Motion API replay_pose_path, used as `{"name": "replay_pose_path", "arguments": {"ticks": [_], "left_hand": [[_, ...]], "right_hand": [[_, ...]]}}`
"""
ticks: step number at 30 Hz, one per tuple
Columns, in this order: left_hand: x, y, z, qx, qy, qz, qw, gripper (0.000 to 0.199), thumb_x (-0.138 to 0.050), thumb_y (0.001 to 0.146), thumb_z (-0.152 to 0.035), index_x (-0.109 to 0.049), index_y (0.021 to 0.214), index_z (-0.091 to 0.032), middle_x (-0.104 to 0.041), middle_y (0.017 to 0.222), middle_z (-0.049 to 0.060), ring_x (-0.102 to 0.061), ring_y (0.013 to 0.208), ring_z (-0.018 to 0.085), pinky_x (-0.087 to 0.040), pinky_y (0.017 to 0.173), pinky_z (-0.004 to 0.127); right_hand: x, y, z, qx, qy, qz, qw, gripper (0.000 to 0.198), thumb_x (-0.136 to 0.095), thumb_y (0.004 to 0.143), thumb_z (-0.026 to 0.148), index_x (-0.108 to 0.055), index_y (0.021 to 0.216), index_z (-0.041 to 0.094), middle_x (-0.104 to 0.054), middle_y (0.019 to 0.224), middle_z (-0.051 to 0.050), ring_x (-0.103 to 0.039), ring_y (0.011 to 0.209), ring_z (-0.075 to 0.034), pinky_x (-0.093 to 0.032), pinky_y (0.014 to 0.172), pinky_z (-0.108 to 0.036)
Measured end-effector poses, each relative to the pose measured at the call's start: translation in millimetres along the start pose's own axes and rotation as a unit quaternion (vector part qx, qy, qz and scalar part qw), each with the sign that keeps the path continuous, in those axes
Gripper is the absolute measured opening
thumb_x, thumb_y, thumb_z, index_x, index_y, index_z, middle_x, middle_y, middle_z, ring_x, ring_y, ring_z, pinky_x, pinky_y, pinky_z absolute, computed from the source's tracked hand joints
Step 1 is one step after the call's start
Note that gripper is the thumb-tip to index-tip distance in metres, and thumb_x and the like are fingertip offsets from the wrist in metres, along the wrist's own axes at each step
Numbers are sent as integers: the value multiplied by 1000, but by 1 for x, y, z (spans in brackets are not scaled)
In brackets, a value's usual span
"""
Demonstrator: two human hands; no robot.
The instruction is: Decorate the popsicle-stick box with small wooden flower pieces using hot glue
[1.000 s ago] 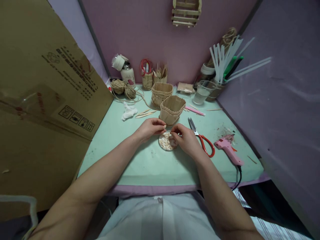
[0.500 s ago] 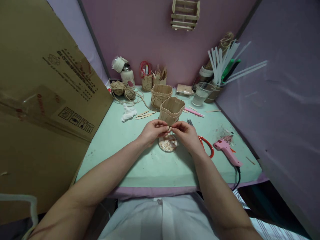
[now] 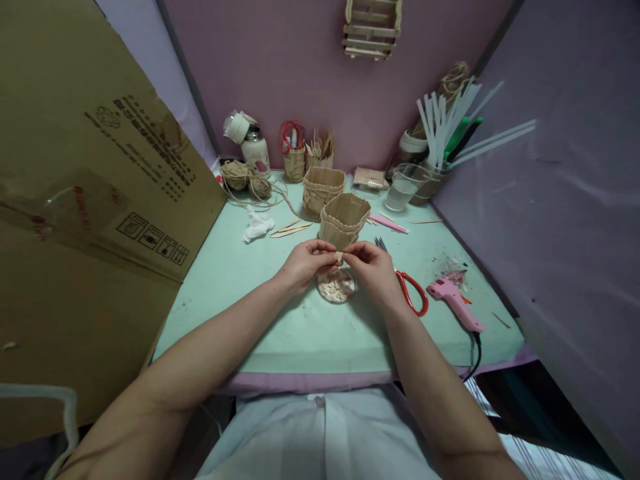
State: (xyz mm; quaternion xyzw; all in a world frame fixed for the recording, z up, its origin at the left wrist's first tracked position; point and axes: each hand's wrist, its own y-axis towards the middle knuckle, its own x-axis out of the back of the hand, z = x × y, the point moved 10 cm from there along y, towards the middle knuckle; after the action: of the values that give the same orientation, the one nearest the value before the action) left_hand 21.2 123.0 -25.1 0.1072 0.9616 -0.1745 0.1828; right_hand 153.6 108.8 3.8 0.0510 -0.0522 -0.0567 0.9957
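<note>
Both hands are pinched on one tiny wooden chip (image 3: pixel 339 256), left hand (image 3: pixel 306 261) and right hand (image 3: pixel 373 267) meeting just above the little round dish of chips (image 3: pixel 336 288) mid-surface. I'd keep the fingers closed lightly near its ends, holding it low over the dish in front of the stick basket (image 3: pixel 344 221).

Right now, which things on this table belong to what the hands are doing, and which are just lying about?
In use:
left hand and right hand, pinching a small wooden piece
round dish of wooden bits under them
stick basket just behind

Lying about:
scissors
pink glue gun
twine balls
white tissue
</note>
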Motion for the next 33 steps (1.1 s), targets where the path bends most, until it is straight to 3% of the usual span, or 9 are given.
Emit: {"name": "replay_pose_path", "arguments": {"ticks": [9, 18, 23, 33], "left_hand": [[10, 2, -13, -29, 39, -18, 999, 19, -78, 65, -10, -63, 76, -12, -67, 69, 1, -67, 65, 12, -54, 71, 28], [27, 7, -23, -31, 48, -53, 997, 17, -76, 64, -9, -63, 75, -13, -66, 68, 1, -67, 67, 13, -54, 70, 27], [27, 8, -21, -26, 48, -54, 997, 17, -76, 65, -9, -63, 75, -13, -66, 68, 1, -67, 67, 12, -54, 69, 27], [27, 8, -20, -24, 51, -48, 997, 15, -74, 66, -9, -64, 76, -13, -66, 69, 1, -66, 66, 12, -53, 70, 27]], "right_hand": [[9, -1, 3, 13, -62, -2, 998, 12, -64, 73, 29, -66, 80, 19, -68, 78, -2, -61, 70, -16, -47, 67, -28], [4, -11, -1, 34, -214, 68, 974, 14, -58, 74, 17, -70, 77, 21, -69, 75, -1, -60, 71, -18, -43, 68, -30], [1, -13, 10, 95, -321, 68, 940, 19, -55, 80, 13, -71, 86, 21, -67, 91, -5, -60, 83, -19, -43, 76, -31], [-22, -17, 14, 165, -412, 165, 881, 18, -58, 84, 9, -72, 83, 21, -66, 88, -5, -57, 85, -20, -40, 75, -30]]}}
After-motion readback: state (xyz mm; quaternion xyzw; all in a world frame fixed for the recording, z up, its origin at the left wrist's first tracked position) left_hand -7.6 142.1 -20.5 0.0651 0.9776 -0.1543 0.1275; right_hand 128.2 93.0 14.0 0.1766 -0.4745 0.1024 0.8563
